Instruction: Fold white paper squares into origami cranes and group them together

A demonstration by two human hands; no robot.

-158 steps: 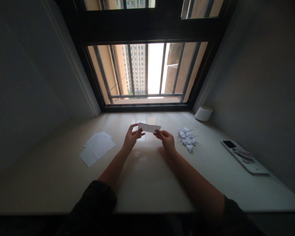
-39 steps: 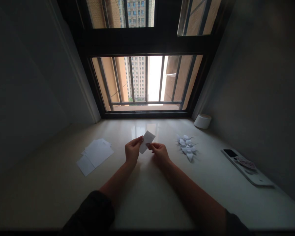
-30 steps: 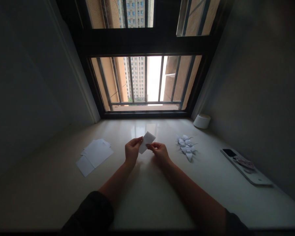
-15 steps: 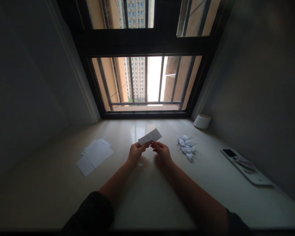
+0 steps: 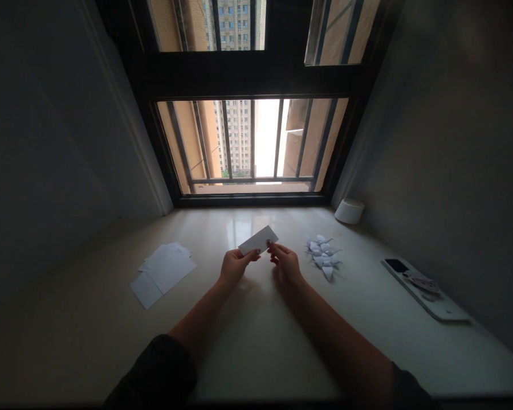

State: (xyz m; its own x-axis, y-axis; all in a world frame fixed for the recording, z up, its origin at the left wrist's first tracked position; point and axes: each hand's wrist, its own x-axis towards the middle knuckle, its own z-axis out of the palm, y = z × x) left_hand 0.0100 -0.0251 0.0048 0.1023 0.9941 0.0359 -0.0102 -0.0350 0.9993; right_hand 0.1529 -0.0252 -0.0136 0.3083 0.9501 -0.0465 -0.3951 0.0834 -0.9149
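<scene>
Between my two hands, a folded strip of white paper (image 5: 257, 239) is held up, slanting with its right end higher. My left hand (image 5: 236, 265) pinches its lower left edge, thumb on the near face. My right hand (image 5: 285, 261) grips it near the lower right edge, the thumb tip pressing on the near face. The fingers behind the paper are hidden. To the left lies a loose stack of white paper sheets (image 5: 171, 267). A cluster of small folded paper cranes (image 5: 324, 254) rests to the right of my right hand.
A pale glossy windowsill (image 5: 239, 353) lies beneath everything. At its right side is a white phone (image 5: 431, 296) with a ring-like attachment, and a white rounded object (image 5: 349, 211) stands in the back corner. The dark window frame (image 5: 252, 200) closes off the far side.
My right hand has shifted its hold from the bottom middle edge to farther right, its thumb now on the paper's face. The left hand keeps its pinch.
</scene>
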